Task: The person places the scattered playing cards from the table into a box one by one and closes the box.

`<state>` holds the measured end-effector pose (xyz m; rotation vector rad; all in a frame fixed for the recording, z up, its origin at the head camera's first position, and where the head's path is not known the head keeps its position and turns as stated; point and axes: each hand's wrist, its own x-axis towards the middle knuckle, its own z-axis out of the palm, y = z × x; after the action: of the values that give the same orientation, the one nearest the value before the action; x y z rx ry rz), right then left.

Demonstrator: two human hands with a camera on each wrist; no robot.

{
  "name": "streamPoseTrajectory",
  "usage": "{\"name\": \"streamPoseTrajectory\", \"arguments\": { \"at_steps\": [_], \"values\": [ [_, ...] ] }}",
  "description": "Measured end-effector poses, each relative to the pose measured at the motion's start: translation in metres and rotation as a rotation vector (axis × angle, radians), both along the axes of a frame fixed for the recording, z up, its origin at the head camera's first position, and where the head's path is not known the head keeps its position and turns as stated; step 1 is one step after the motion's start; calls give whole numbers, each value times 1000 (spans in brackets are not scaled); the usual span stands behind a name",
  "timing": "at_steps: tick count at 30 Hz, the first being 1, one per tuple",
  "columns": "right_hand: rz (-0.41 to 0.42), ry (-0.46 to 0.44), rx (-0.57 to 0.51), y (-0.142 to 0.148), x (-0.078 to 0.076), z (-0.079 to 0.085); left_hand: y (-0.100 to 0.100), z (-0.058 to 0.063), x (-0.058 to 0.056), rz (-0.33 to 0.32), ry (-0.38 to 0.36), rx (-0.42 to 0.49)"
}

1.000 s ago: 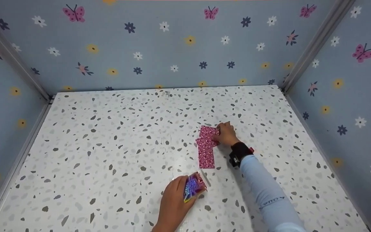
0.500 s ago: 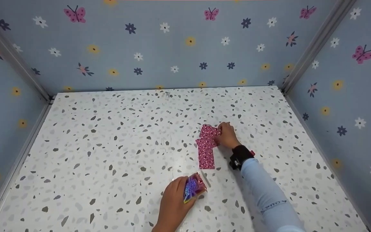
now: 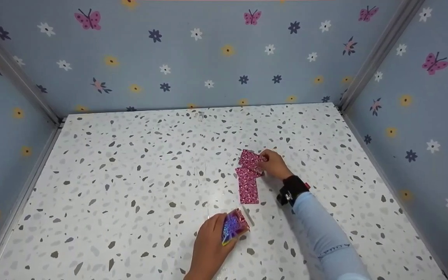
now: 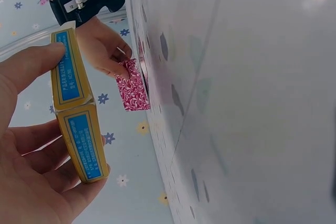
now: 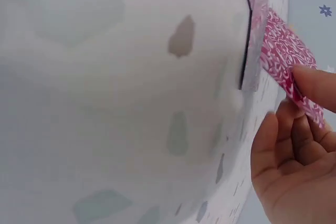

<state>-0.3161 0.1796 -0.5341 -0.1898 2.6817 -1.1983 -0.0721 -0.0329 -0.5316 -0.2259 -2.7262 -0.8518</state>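
My left hand (image 3: 210, 241) grips a small card box (image 3: 233, 227) near the table's front. In the left wrist view the box (image 4: 79, 103) is yellow with blue printed panels; the head view shows a shiny purple-blue face and a pink patterned end. Several pink-and-white patterned playing cards (image 3: 249, 190) lie overlapping on the table beyond it. At their far right, my right hand (image 3: 276, 164) pinches a patterned card (image 5: 286, 43) between thumb and fingers. That card is tilted up from the table in the right wrist view. How many cards it holds, I cannot tell.
The table (image 3: 130, 225) is white with grey flecks. Blue flowered panels (image 3: 189, 50) stand at its back and both sides. A thin pale strip (image 3: 248, 216) lies beside the box. The right wrist wears a black camera strap (image 3: 294, 186).
My right hand's fingers have curled in and shifted slightly, and the patterned card under them has tilted a little. The left hand and box stay in place.
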Motion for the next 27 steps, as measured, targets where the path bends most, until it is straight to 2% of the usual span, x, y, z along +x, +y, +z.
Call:
{"name": "streamPoseTrajectory", "arguments": {
  "at_steps": [4, 10, 20, 27],
  "values": [
    [6, -28, -23, 0, 4, 4, 1, -1, 0, 0, -7, -12],
    [46, 13, -11, 2, 12, 8, 1, -1, 0, -9, -14, -7],
    [123, -75, -223, -6, 35, 20, 2, -2, -1, -11, 7, -13],
    [166, -95, -256, -8, 54, 24, 4, 0, -1, -7, -39, -24]
  ]
}}
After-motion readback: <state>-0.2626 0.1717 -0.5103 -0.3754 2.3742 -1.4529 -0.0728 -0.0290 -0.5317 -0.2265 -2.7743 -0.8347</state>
